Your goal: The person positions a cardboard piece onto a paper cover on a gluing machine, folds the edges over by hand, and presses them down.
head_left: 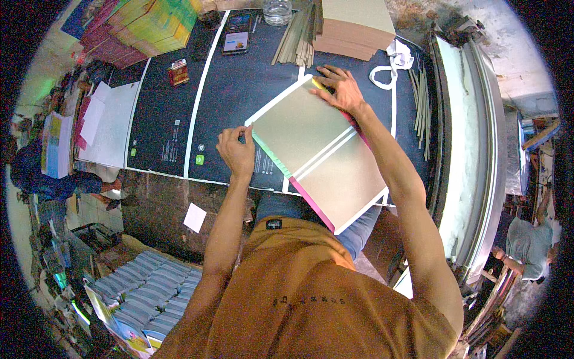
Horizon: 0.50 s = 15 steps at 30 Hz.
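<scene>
left hand (235,149) curled at the near-left corner of a large flat grey-tan board cover with white edging and two pale stripes across its middle (317,152), fingertips pinching or pressing the edge; grip looks partly closed, though the thumb side is hidden, so whether it truly clamps the board i cannot tell. right hand (341,88) spread flat, fingers splayed, palm down on the far corner of the same cover, holding nothing, just pressing. cover lies tilted across the front edge of the dark printed worktable sheet (233,90), its near corner overhanging toward the person's lap; a pink and green strip shows along its left long edge. judged: stiff, light, thin board, likely to flex at the striped hinge, edges easy to dent, surface fairly slick under a flat palm; best taken by opposite corners or long edges. around it: stack of brown cardboard boards (353,27), bundle of thin card strips (299,39), a smartphone (237,33), a glass jar (277,11), stacked coloured books (149,27).
</scene>
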Each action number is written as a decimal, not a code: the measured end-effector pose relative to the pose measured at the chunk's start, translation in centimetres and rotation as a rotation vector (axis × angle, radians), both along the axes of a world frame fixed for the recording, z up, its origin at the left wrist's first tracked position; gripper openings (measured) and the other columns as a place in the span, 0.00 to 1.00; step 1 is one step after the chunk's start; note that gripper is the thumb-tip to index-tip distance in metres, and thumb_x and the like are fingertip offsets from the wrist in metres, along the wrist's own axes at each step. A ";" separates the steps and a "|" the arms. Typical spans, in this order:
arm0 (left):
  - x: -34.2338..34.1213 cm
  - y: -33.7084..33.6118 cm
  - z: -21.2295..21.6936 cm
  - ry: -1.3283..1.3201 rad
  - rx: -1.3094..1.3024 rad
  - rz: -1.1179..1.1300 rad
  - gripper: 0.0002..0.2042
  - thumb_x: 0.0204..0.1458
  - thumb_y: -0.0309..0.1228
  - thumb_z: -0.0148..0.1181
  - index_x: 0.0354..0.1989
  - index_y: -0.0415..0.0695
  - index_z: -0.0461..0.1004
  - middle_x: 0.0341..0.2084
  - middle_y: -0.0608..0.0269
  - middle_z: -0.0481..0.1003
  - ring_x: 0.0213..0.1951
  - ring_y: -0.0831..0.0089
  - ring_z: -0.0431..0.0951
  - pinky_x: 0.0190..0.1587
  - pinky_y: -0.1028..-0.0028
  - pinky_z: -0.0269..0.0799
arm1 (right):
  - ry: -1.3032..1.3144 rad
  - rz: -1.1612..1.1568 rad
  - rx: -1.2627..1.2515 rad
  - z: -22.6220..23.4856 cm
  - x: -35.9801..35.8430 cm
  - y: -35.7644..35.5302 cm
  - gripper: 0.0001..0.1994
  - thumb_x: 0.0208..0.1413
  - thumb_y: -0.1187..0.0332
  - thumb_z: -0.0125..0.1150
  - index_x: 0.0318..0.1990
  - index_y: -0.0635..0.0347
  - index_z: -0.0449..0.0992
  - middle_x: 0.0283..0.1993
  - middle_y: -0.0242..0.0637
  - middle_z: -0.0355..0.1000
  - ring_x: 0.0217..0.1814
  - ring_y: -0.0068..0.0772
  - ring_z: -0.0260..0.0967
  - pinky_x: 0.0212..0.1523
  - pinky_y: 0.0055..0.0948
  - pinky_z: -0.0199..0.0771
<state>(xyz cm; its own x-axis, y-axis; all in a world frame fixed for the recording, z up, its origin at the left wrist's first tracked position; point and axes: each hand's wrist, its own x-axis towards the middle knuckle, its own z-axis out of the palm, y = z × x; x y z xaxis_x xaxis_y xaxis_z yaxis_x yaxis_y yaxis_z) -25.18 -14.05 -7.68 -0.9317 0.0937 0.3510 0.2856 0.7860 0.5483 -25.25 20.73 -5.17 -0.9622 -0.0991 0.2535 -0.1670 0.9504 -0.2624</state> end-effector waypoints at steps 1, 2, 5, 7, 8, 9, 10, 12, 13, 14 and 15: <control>-0.1 0.1 0.0 0.006 -0.020 0.000 0.09 0.56 0.39 0.66 0.35 0.48 0.82 0.35 0.64 0.75 0.43 0.60 0.74 0.45 0.57 0.64 | 0.002 -0.004 -0.044 0.1 -0.2 0.2 0.29 0.59 0.40 0.60 0.56 0.53 0.82 0.68 0.41 0.70 0.75 0.44 0.58 0.71 0.51 0.56; -0.2 0.3 0.0 0.012 -0.039 0.000 0.09 0.56 0.40 0.65 0.36 0.48 0.81 0.35 0.63 0.75 0.43 0.60 0.74 0.45 0.56 0.64 | -0.001 -0.020 -0.063 0.0 -0.4 0.2 0.30 0.58 0.39 0.61 0.55 0.54 0.82 0.68 0.41 0.70 0.76 0.45 0.57 0.71 0.52 0.55; -0.2 0.8 0.9 0.013 -0.190 -0.017 0.09 0.59 0.39 0.62 0.36 0.48 0.81 0.35 0.61 0.75 0.43 0.59 0.74 0.45 0.57 0.64 | -0.024 -0.060 -0.093 0.0 -1.0 -0.1 0.31 0.53 0.37 0.65 0.51 0.56 0.81 0.70 0.40 0.68 0.77 0.49 0.54 0.71 0.56 0.54; -0.5 0.4 1.8 -0.010 -0.325 -0.090 0.10 0.61 0.39 0.58 0.36 0.47 0.81 0.37 0.59 0.75 0.45 0.58 0.74 0.46 0.55 0.65 | -0.070 -0.066 -0.079 0.0 -1.5 -0.9 0.32 0.49 0.36 0.68 0.47 0.57 0.79 0.71 0.40 0.66 0.78 0.52 0.51 0.71 0.59 0.53; -0.7 0.0 2.2 -0.033 -0.394 -0.155 0.12 0.63 0.39 0.55 0.36 0.46 0.81 0.39 0.57 0.76 0.46 0.56 0.74 0.46 0.54 0.65 | -0.069 -0.059 -0.051 0.2 -1.6 -1.3 0.32 0.48 0.35 0.68 0.45 0.57 0.78 0.72 0.40 0.64 0.78 0.53 0.50 0.71 0.59 0.53; -0.9 -0.4 2.6 -0.058 -0.462 -0.218 0.13 0.64 0.39 0.53 0.36 0.45 0.81 0.41 0.56 0.76 0.47 0.55 0.74 0.47 0.52 0.66 | -0.067 -0.051 -0.024 0.5 -1.6 -1.4 0.33 0.47 0.35 0.69 0.43 0.57 0.77 0.73 0.40 0.63 0.78 0.54 0.49 0.71 0.60 0.53; -0.8 -1.0 2.7 -0.228 -0.354 -0.221 0.15 0.66 0.40 0.50 0.37 0.44 0.80 0.44 0.55 0.76 0.49 0.53 0.74 0.48 0.50 0.66 | -0.066 -0.044 -0.003 0.5 -1.5 -1.5 0.33 0.46 0.34 0.69 0.41 0.58 0.76 0.74 0.40 0.62 0.78 0.55 0.48 0.71 0.60 0.52; -1.4 -1.3 3.4 -0.540 -0.124 -0.230 0.19 0.69 0.41 0.45 0.39 0.42 0.80 0.51 0.53 0.76 0.52 0.48 0.73 0.51 0.47 0.68 | -0.029 -0.052 -0.050 -0.1 -1.6 -0.9 0.35 0.40 0.32 0.72 0.38 0.57 0.75 0.74 0.39 0.61 0.78 0.56 0.48 0.72 0.60 0.51; 0.0 -1.5 4.0 -0.628 0.162 -0.190 0.21 0.70 0.43 0.42 0.53 0.39 0.75 0.59 0.48 0.72 0.55 0.45 0.72 0.54 0.46 0.68 | -0.037 -0.068 -0.042 -0.1 -1.4 -0.8 0.35 0.39 0.32 0.72 0.37 0.57 0.75 0.75 0.39 0.61 0.78 0.56 0.48 0.72 0.60 0.50; 0.7 -1.4 4.6 -0.802 0.510 -0.081 0.22 0.69 0.44 0.43 0.57 0.39 0.71 0.59 0.47 0.72 0.55 0.47 0.72 0.55 0.48 0.68 | -0.055 -0.083 -0.032 -0.3 -0.8 -0.8 0.36 0.37 0.31 0.73 0.37 0.56 0.74 0.75 0.39 0.61 0.78 0.56 0.48 0.72 0.61 0.50; 1.2 -1.2 5.1 -0.963 0.860 0.037 0.23 0.69 0.45 0.45 0.61 0.39 0.68 0.60 0.46 0.71 0.55 0.49 0.73 0.55 0.49 0.68 | -0.043 -0.070 -0.052 -0.3 -1.0 -0.7 0.37 0.34 0.31 0.75 0.37 0.55 0.74 0.76 0.38 0.59 0.79 0.56 0.47 0.72 0.62 0.49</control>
